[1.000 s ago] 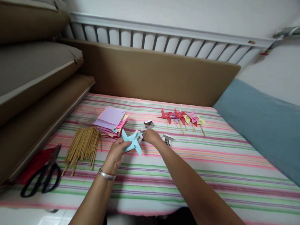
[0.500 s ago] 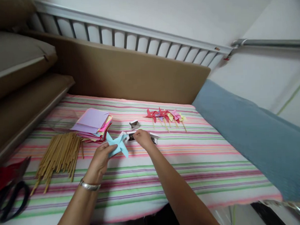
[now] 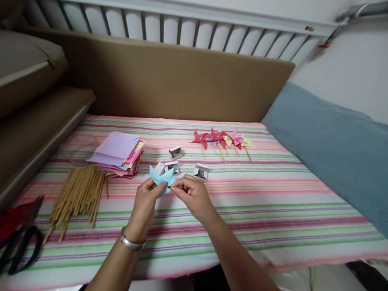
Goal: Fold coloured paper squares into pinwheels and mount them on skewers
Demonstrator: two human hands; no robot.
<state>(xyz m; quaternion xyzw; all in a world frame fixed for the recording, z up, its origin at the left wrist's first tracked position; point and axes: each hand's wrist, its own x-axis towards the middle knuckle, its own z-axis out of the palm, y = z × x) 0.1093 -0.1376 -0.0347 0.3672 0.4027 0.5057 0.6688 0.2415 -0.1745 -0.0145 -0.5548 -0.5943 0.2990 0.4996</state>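
A light-blue paper pinwheel is pinched between the thumb and fingers of my left hand, above the striped cloth. My right hand is closed at the pinwheel's right side, its thumb and forefinger holding a small dark piece against or close to the paper's middle. The piece is too small to make out its exact kind. Just behind my hands stand small open white boxes: one box has shiny dark bits in it, another box lies farther back, and a third box is partly covered by the pinwheel.
Left of my hands lie a stack of coloured paper squares, a heap of thin wooden sticks and black-handled scissors. Several pinwheels on sticks lie at the back right. A brown panel borders the striped cloth.
My right hand has come from the white boxes to the pinwheel with a small dark piece in its fingers. The left hand has brought the pinwheel slightly right. The view has shifted a little.
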